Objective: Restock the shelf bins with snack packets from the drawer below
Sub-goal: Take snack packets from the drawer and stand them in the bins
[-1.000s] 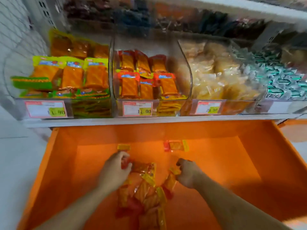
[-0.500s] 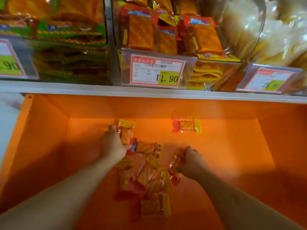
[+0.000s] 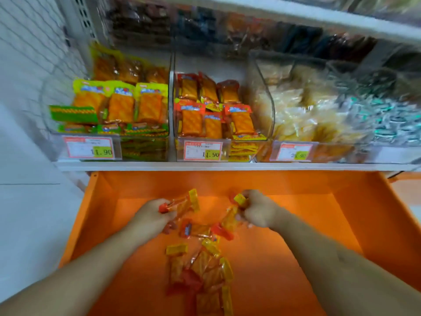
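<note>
The wide orange pull-out drawer (image 3: 376, 224) is standing open beneath the white shelf, and directly above its middle the clear plastic bin of red-topped orange snack packets (image 3: 200, 147) is sitting between the green-packet bin and the pale-cracker bin. A loose heap of small orange-and-yellow foil packets (image 3: 202, 270) is lying on the drawer floor, running lengthwise toward the person. The left hand (image 3: 151, 218) is curling its fingers round a packet (image 3: 182, 202) whose long axis is slanting up to the right. The right hand (image 3: 258, 210) is clenching another packet (image 3: 230, 220), which is hanging down to the left. Both held packets are lying just below the middle bin, the right hand seemingly slightly nearer it, so the lift is probably going straight up and forward.
</note>
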Demonstrator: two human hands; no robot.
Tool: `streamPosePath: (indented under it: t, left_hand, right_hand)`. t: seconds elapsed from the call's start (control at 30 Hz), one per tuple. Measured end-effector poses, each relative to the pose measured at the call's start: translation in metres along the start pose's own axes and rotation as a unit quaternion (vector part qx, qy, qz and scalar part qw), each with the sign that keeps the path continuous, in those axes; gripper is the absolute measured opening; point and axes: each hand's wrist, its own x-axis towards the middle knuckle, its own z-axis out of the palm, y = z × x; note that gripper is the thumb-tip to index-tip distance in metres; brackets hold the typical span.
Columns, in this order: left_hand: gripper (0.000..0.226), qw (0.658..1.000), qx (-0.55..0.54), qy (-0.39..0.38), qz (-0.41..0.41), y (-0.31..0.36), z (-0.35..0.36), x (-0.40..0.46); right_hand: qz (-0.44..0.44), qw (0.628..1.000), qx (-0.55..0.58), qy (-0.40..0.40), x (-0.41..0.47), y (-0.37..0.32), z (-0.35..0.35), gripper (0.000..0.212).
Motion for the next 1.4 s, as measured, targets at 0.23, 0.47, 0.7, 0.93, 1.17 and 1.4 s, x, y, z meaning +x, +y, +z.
streamPosePath:
  t: [0.23, 0.47, 0.7, 0.93, 1.17, 1.4]
  left_hand:
    - [0.011, 0.991, -0.102, -0.027, 0.081, 0.113, -0.032, -0.100]
    - [0.050, 0.964, -0.236, -0.098, 0.069, 0.167, -0.053, -0.183]
    - [0.014, 0.984, -0.037, -0.045, 0.169, 0.173, -0.064, -0.196]
    - [0.017, 0.980, -0.085, -0.058, 0.172, 0.183, -0.080, -0.178]
    - [0.062, 0.920, -0.331, -0.208, 0.034, 0.191, -0.092, -0.168]
    - [0.044, 0.932, -0.296, -0.184, 0.100, 0.175, -0.080, -0.162]
  right_hand:
    - [-0.172, 0.972, 0.139, 0.087, -0.123, -0.088, -0.049, 0.029]
    - [-0.185, 0.924, 0.295, 0.160, -0.189, -0.114, -0.028, 0.022]
    - [-0.230, 0.919, 0.132, 0.291, -0.182, -0.141, -0.016, 0.028]
    - [-0.206, 0.919, 0.318, 0.106, -0.156, -0.150, -0.040, 0.045]
    - [-0.327, 0.879, 0.346, 0.034, -0.146, -0.153, -0.057, 0.035]
    - [-0.368, 0.878, 0.299, 0.065, -0.156, -0.153, -0.050, 0.041]
